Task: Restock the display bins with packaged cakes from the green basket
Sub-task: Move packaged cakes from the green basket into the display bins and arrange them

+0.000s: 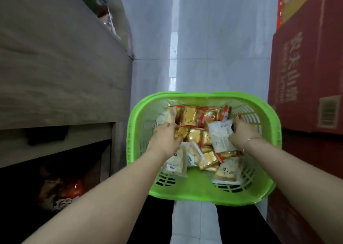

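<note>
Packaged cakes [196, 132] inside green basket [141, 113] rim, both hands — left [167, 138], right [241, 134] — each gripping packets.

Left hand [168, 138] fingertips buried among cakes [193, 138]; red cartons [304, 87] cropped, print perhaps blurred.

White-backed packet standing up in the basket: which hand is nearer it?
Right. The right hand grips the white-backed packet at its right edge; the left hand is across the green basket, on other cakes.

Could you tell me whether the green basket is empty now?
No, the green basket holds many packaged cakes, and both hands reach in.
</note>
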Demonstrator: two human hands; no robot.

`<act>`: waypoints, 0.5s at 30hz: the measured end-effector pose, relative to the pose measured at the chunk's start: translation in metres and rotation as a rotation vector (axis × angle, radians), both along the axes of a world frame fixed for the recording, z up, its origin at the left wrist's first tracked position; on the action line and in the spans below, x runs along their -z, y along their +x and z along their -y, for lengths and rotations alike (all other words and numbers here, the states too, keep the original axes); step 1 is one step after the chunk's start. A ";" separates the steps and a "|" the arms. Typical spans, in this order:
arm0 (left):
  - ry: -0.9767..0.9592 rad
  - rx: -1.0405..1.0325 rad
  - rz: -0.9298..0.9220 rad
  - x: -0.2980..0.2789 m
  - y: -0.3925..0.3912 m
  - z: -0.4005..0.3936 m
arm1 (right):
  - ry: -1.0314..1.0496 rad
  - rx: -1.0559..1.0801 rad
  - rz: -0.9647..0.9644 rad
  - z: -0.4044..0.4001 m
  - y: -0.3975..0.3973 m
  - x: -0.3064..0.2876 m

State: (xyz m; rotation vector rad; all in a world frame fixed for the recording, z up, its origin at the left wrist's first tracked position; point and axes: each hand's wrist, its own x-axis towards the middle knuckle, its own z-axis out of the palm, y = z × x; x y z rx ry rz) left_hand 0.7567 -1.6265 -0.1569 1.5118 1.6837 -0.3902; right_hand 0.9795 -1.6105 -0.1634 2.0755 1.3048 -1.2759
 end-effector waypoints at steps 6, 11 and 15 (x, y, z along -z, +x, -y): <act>-0.145 0.377 -0.034 0.053 -0.001 0.030 | 0.077 0.016 0.153 0.020 -0.016 0.064; -0.177 0.412 -0.259 0.075 -0.005 0.052 | 0.127 0.163 0.192 0.033 -0.029 0.081; -0.141 0.423 -0.337 0.080 -0.014 0.060 | 0.115 0.109 0.247 0.048 -0.028 0.089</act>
